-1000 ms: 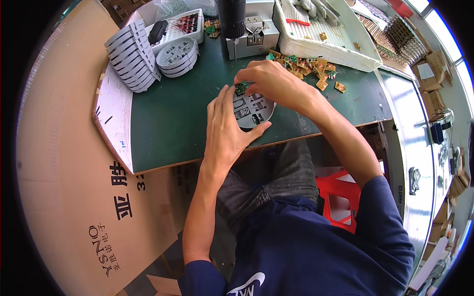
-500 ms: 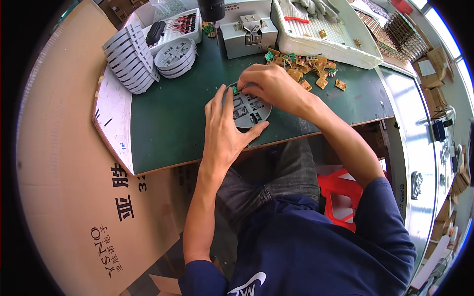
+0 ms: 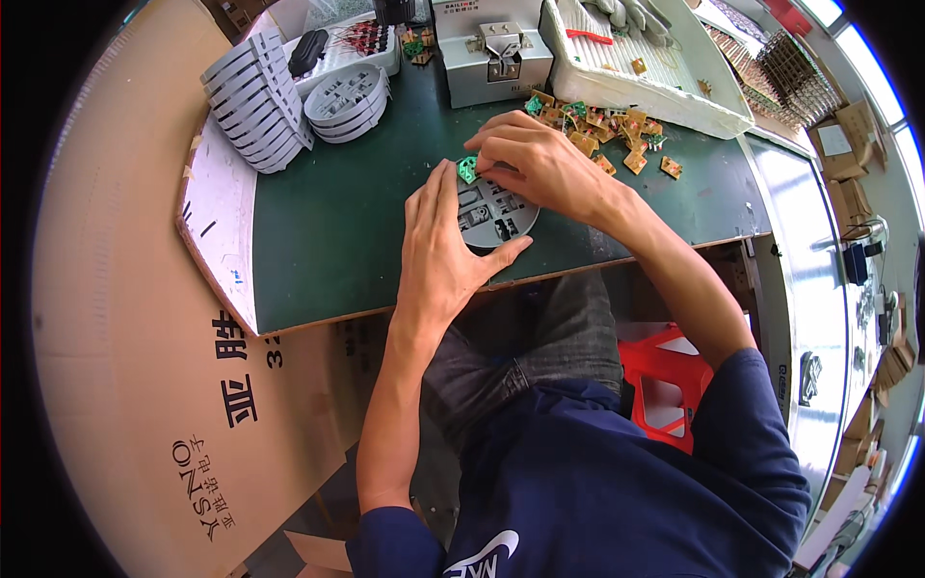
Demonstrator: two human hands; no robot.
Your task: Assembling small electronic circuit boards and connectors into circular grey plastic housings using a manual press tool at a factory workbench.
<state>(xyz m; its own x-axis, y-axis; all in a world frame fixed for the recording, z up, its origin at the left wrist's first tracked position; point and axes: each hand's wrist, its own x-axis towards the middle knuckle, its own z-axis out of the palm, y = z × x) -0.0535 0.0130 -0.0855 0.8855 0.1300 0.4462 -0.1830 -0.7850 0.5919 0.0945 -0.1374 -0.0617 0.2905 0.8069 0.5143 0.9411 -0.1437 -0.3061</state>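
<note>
A round grey plastic housing [image 3: 501, 223] with moulded compartments and dark fittings lies near the front of the green-topped bench. My left hand [image 3: 436, 241] grips its rim, fingers along the left side and thumb at the lower edge. Above the housing's far edge, my right hand [image 3: 549, 171] pinches a small green circuit board [image 3: 467, 170]; the fingertips hide part of it. Right beyond that hand lies a loose pile of small tan and green circuit boards [image 3: 631, 130].
Grey housings stand in a stack [image 3: 255, 111] at the back left, beside more round ones [image 3: 347, 106]. Behind them sits a white tray [image 3: 390, 60] of red-wired parts. A metal machine [image 3: 496, 72] and a white foam tray [image 3: 665, 106] holding gloves line the back.
The green circuit board shows more of its face, tilted up at the housing's far edge. My right fingers have shifted slightly on it. My left hand keeps its hold.
</note>
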